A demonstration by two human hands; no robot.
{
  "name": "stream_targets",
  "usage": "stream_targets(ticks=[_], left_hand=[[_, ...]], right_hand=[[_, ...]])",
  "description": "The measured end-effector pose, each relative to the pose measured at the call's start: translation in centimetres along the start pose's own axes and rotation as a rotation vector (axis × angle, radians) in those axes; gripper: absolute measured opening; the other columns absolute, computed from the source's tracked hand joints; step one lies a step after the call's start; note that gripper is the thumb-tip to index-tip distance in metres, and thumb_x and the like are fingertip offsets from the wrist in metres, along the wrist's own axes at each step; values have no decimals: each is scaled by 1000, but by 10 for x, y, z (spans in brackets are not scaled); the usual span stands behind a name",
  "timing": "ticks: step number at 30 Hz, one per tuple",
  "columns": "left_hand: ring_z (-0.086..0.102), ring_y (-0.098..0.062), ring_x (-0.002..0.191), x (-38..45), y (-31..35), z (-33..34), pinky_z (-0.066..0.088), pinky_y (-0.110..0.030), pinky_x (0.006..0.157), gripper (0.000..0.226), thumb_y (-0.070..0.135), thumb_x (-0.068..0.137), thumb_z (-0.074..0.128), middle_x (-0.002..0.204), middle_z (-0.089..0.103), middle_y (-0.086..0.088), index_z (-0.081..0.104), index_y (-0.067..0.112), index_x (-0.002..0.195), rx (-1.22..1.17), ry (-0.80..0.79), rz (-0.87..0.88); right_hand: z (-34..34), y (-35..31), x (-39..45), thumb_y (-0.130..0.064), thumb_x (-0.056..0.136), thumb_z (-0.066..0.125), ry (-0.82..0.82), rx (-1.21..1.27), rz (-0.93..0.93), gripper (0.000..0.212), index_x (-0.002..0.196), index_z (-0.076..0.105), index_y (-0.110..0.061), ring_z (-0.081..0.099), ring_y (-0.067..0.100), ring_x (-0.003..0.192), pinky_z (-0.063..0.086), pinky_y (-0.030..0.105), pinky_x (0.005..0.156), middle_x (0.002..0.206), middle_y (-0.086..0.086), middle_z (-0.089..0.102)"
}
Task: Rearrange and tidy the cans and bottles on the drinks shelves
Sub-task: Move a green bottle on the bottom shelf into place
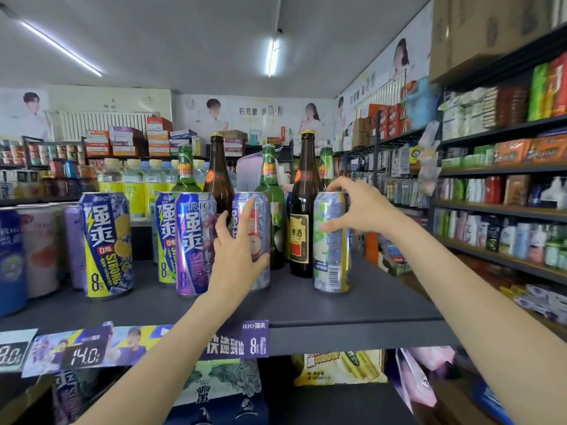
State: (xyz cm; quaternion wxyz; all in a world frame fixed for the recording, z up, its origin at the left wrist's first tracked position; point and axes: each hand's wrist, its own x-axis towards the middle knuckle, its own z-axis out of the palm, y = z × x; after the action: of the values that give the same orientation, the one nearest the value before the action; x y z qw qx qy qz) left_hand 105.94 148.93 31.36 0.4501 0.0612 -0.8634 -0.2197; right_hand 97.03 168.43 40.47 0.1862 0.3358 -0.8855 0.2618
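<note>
Head view: dark shelf [306,305] at chest height, loaded with cans and bottles. Left hand [236,253] wrapped around a silver-blue can with a red label [256,240], thumb at its right side, fingers curled up its left; grip clamped on that can, which stands upright on the shelf, touching a purple RIO can [194,243] on its left. Right hand [359,207] arched over a pale green-and-white can [331,243] standing upright toward the shelf's right end, fingertips on its top rim, thumb against its side; grip closed on it. Between and behind the two held cans, a brown beer bottle [303,207] and a green bottle [271,194]. Farther left, a blue-and-yellow can [107,243] standing apart. Along the shelf's front edge, price tags [82,354].
</note>
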Motion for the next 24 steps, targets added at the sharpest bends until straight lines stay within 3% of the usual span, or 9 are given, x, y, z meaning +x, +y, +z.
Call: stream_targets(ticks=[1,3,5,9,12,15,20,22,24], left_hand=[[32,-38,130,1,-1,1,34,-44,102,97,13,80,70,150,8,-16,0,46,139,-20,-5,5],[34,-37,129,2,-3,1,35,-43,101,98,12,80,70,149,10,-16,0,46,139,-15,-9,-6],[33,-41,126,0,-2,2,35,-46,100,94,11,78,72,147,16,-20,11,36,146,101,48,24],[41,-42,121,1,6,7,41,-49,95,82,-3,67,70,135,37,-26,34,16,138,197,270,316],[41,-33,121,10,25,23,44,-42,96,73,0,76,64,133,37,-18,33,14,140,67,181,344],[38,-25,125,19,45,52,36,-25,95,76,11,84,63,139,31,-12,19,15,146,-30,63,216],[30,-31,134,50,51,94,30,-38,107,103,29,80,72,148,26,-19,-3,9,148,-291,-142,-314],[36,-31,130,56,47,104,36,-38,104,104,32,75,76,143,35,-17,6,7,147,-312,-187,-397],[47,-25,117,56,45,107,46,-34,88,92,32,71,79,135,44,-13,23,9,141,-311,-179,-435]], right_hand=[[3,-2,2,-37,68,80,-8,3,-18,65,121,44,-28,51,25,105,49,32,63,122,5,45],[7,-6,7,-38,69,80,-12,-35,-37,65,122,43,-28,51,23,99,44,32,67,118,4,45],[9,-3,10,-38,69,79,-10,-61,-14,65,122,43,-28,53,23,93,45,33,71,117,4,46],[2,17,13,-42,71,78,19,-190,103,69,126,39,-26,55,28,98,41,33,67,123,8,45],[-3,32,14,-43,72,77,42,-233,189,72,129,38,-25,54,32,104,38,33,69,129,11,42],[-5,42,19,-43,74,75,22,-203,200,68,129,38,-26,53,32,105,40,35,72,130,10,41],[-2,49,21,-43,77,73,12,-206,156,69,132,34,-26,53,32,108,39,33,69,134,10,38],[-1,52,20,-45,78,72,25,-201,159,70,133,33,-27,53,33,109,39,33,69,135,10,37],[0,54,19,-46,78,71,35,-204,155,68,132,34,-28,53,34,109,39,34,69,134,10,37]])
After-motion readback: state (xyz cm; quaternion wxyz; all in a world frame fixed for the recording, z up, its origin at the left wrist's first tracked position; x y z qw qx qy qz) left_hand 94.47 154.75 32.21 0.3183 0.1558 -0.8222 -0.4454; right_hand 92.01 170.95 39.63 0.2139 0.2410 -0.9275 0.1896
